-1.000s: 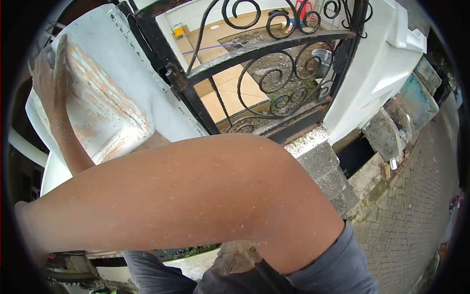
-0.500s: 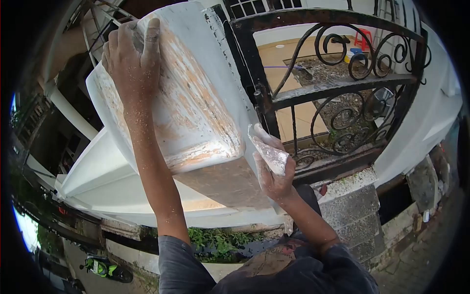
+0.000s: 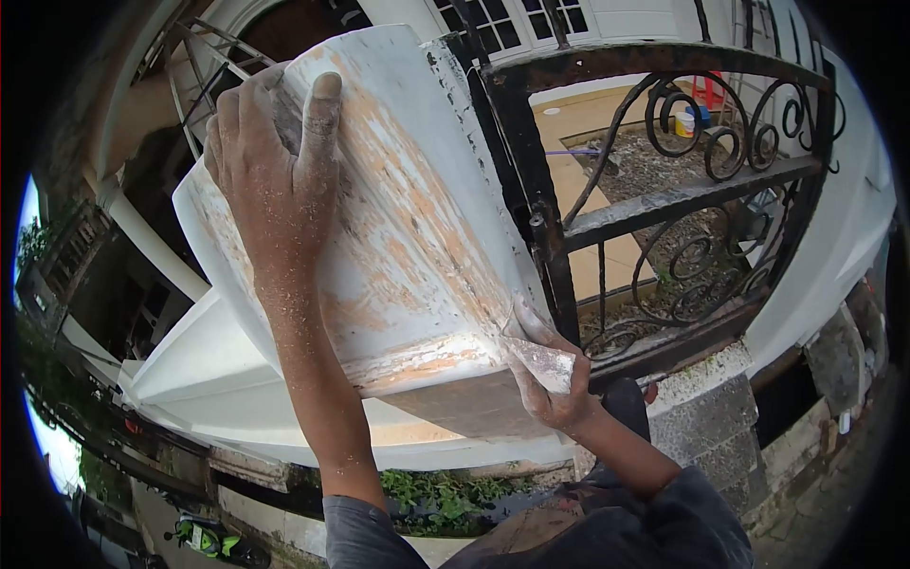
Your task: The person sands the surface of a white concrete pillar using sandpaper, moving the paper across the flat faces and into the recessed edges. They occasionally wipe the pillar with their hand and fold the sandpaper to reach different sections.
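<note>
A pillar top [image 3: 389, 218] in front of me has white paint worn through to orange-tan patches. My left hand [image 3: 275, 142], coated in dust, grips its far left edge, with the thumb lying along the top. A dark grey patch shows between that thumb and the fingers; I cannot make out what it is. Closed around a folded, dust-whitened piece of sandpaper [image 3: 550, 365], my right hand [image 3: 559, 403] is at the pillar's near right corner. Its fingertips and the paper's tip meet the corner there.
A black wrought-iron gate [image 3: 682, 204] with scrolls adjoins the pillar on the right. Behind it lie gravel, a tiled floor and a small bucket [image 3: 684, 123]. Below are plants [image 3: 441, 498] in a ditch and stone slabs [image 3: 706, 427]. A green motorbike [image 3: 213, 541] stands lower left.
My right hand has brought the sandpaper from just off the pillar's right side onto its near corner. My left hand keeps its hold. The whole view has shifted slightly.
</note>
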{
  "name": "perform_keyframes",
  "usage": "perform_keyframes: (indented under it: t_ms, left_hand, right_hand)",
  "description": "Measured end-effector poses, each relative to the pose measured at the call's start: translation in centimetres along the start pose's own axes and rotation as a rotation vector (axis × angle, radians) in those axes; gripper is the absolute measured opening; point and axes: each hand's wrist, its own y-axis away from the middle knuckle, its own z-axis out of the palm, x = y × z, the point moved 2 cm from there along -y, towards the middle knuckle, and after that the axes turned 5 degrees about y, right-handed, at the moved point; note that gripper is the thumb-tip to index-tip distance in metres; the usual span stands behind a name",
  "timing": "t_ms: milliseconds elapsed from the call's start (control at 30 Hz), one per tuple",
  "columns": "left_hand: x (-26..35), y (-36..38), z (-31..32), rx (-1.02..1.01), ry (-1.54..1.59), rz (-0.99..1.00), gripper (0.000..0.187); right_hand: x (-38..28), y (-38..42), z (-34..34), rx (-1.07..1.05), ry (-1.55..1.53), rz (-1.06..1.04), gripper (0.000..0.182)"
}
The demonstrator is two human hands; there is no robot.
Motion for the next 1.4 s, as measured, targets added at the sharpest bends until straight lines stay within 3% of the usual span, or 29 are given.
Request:
perform_keyframes:
  t_ms: [100,233,400,533,633,767,867,967,1133,1300,1400]
  left_hand:
    - [0.1,0.3,0.0,-0.015,-0.016,-0.002,0.050]
    - [0.0,-0.1,-0.1,-0.031,0.019,0.006,0.045]
    - [0.4,0.2,-0.1,-0.022,-0.013,-0.022,0.038]
    - [0.0,0.0,-0.2,-0.024,0.051,-0.002,0.034]
    - [0.0,-0.2,-0.6,-0.035,0.093,-0.003,0.030]
    - [-0.4,0.5,-0.5,0.022,0.056,0.039,0.025]
    - [-0.3,0.3,-0.6,0.014,0.077,0.028,0.024]
    - [-0.2,0.0,-0.9,-0.014,0.114,0.007,0.025]
    - [-0.8,0.5,-0.6,0.024,0.120,0.080,0.027]
    - [-0.8,0.1,-1.3,-0.014,0.145,0.051,0.028]
    - [-0.9,0.2,-1.2,-0.017,0.170,0.052,0.027]
  right_hand:
    - [-0.7,-4.2,0.0,-0.028,0.201,-0.231,0.030]
    - [-1.8,-10.4,1.6,0.007,0.116,-0.338,0.030]
    - [0.1,-1.9,-0.5,-0.039,0.197,-0.198,0.026]
    - [-2.8,-13.1,2.4,-0.025,0.292,-0.555,0.025]
    - [-3.6,-15.1,3.2,0.013,0.272,-0.635,0.027]
    - [-1.4,-7.8,1.2,-0.076,0.352,-0.419,0.029]
    - [-3.4,-14.0,2.6,0.037,0.407,-0.643,0.027]
    - [-4.8,-18.6,3.6,-0.022,0.217,-0.594,0.026]
    - [-2.7,-11.2,2.0,-0.011,0.438,-0.586,0.027]
    - [-5.8,-19.5,4.0,0.013,0.477,-0.786,0.028]
    - [-5.0,-17.5,3.2,0.006,0.487,-0.744,0.029]
